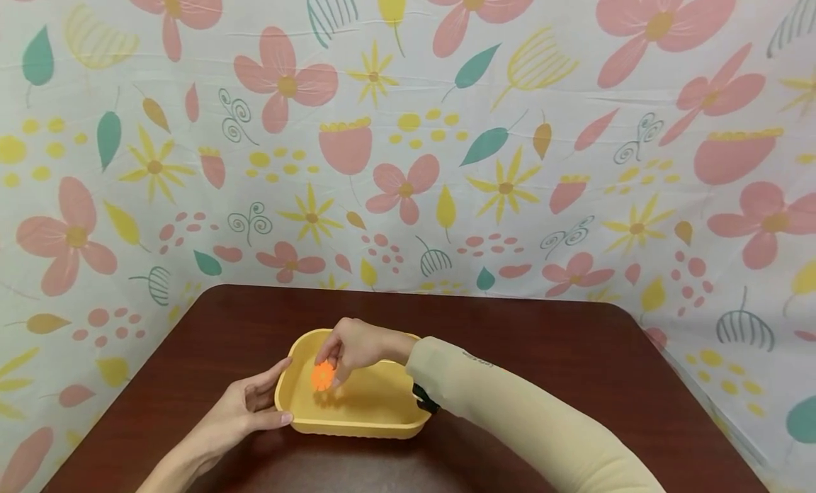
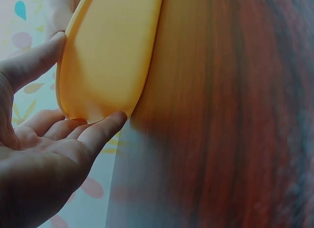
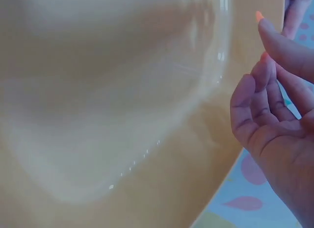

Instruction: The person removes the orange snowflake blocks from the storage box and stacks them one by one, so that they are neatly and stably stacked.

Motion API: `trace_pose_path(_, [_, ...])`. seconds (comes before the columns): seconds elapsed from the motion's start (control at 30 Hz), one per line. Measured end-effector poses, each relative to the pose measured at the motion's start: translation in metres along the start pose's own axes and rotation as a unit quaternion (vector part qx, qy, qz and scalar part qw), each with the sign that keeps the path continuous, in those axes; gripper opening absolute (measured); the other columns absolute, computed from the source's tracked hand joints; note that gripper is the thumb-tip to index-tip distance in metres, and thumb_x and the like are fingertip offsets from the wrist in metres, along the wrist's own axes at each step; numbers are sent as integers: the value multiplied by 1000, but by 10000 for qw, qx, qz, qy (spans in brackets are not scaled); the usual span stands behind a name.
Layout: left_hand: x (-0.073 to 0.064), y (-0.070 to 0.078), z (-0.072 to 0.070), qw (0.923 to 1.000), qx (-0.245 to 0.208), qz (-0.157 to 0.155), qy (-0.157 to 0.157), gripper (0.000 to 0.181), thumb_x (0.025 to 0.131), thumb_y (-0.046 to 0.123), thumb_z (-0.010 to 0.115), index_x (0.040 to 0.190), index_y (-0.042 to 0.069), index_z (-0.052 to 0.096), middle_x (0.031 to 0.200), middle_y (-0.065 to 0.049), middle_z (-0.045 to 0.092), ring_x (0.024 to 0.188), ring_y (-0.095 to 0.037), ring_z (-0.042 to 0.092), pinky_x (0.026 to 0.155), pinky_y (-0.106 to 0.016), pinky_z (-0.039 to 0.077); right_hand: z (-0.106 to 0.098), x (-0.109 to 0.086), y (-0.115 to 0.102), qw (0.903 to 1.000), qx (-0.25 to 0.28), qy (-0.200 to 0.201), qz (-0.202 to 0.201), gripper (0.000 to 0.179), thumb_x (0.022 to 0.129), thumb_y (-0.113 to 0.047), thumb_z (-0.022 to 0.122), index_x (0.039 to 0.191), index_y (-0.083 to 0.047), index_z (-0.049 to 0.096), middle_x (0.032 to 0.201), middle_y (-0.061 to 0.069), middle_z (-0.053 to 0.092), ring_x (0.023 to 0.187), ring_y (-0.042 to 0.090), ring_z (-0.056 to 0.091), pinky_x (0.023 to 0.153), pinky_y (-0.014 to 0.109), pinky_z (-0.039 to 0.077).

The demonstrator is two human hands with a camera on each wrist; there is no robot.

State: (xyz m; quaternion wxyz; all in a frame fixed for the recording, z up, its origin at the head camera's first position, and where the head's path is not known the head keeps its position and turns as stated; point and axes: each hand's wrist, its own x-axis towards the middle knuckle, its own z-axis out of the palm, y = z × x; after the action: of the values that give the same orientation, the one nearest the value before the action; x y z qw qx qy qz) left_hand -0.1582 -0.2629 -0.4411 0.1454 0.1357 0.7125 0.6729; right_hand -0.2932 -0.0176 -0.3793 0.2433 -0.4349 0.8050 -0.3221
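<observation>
A yellow, shallow, rounded container lies on the table. Its left end is held by my left hand, thumb at the front corner and fingers along the back of that end. In the left wrist view the fingertips press against the outside of the container's rim. Over the container's left half, my right hand pinches a small orange flower-shaped piece between thumb and fingers. Only orange bits of the piece show past the fingertips in the right wrist view.
Dark reddish-brown wood makes up the tabletop, with rounded far corners. Behind it hangs a white cloth printed with flowers and leaves. A long light sleeve and a black wristband cross the container's right end.
</observation>
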Motion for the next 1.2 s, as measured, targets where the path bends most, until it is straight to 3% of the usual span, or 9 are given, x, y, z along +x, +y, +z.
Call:
trace_pose_path(0.2, [0, 0, -1, 10000, 23, 30, -13, 91, 96, 5, 75, 168, 4, 20, 166, -28, 26, 138, -25, 54, 99, -31, 52, -8, -16, -3, 9996, -100, 210, -132, 35, 77, 2, 93, 109, -2, 82, 82, 1, 72, 68, 7, 60, 66, 20, 52])
trace_pose_path(0.5, [1, 1, -1, 9999, 28, 97, -22, 91, 96, 4, 76, 168, 3, 20, 166, -28, 26, 133, -17, 58, 99, -30, 52, -22, -44, 1, 9986, 177, 489, -116, 34, 78, 5, 91, 110, -1, 81, 81, 3, 71, 58, 8, 45, 59, 21, 43])
trace_pose_path(0.9, [-2, 1, 0, 10000, -20, 27, -53, 91, 97, 2, 74, 168, 3, 17, 167, -29, 23, 138, -28, 54, 98, -31, 53, -27, -84, 21, 9937, 504, 970, -235, 35, 81, 3, 88, 115, 1, 80, 82, 5, 69, 53, 10, 35, 55, 24, 34])
trace_pose_path(1.2, [-2, 1, 1, 9999, 100, 77, 13, 92, 96, 4, 76, 168, 3, 20, 165, -30, 26, 136, -30, 56, 97, -31, 54, -29, -115, 26, 9880, 597, 1421, -5, 39, 80, -2, 90, 118, -5, 81, 81, 4, 68, 55, 10, 36, 55, 23, 34])
